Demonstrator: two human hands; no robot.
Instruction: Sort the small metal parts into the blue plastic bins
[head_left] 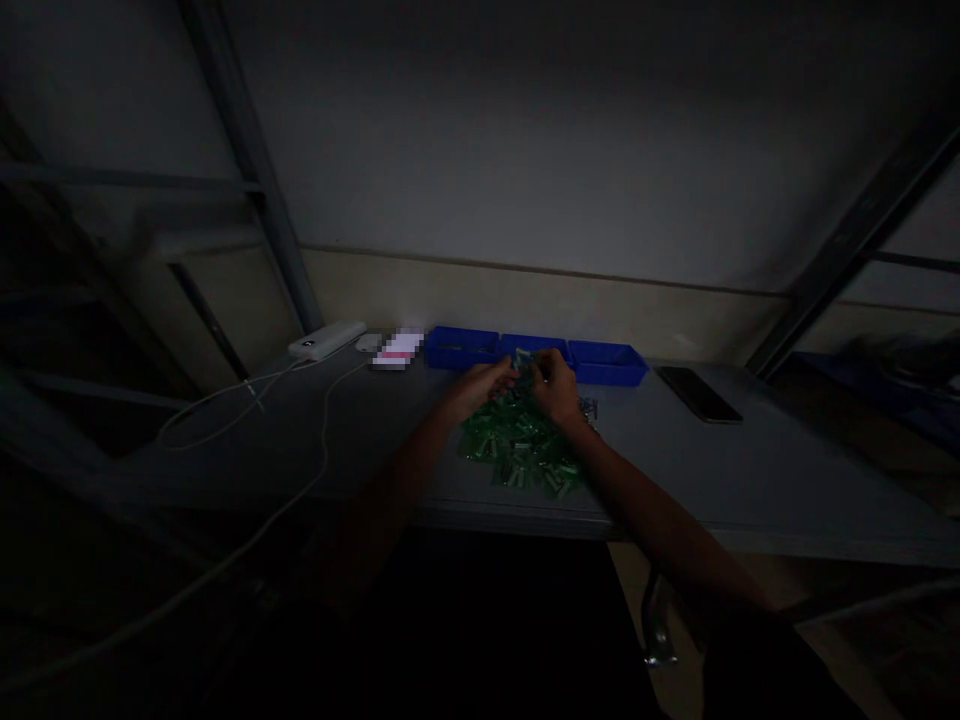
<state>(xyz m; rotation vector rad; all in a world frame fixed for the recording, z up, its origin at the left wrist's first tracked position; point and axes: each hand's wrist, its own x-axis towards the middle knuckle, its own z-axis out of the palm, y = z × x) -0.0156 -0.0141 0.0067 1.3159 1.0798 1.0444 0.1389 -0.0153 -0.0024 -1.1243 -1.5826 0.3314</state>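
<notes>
Above a heap of small green plastic bags (525, 445), both my hands meet at one small clear plastic bag (523, 358). My left hand (486, 384) pinches it from the left. From the right, the fingers of my right hand (553, 385) are closed at its other side. What the bag contains is too dark to make out. The heaped bags hold small pale and metallic pieces. A few loose metal pieces (591, 408) lie just right of the heap, partly behind my right hand.
Behind the heap stand three blue bins, a left bin (461, 350), a middle one and a right bin (609, 366). A dark phone (699, 394) lies right. Left are a lit phone (400, 349) and a white power strip (328, 341); a white cable (325, 430) crosses the table (420, 480).
</notes>
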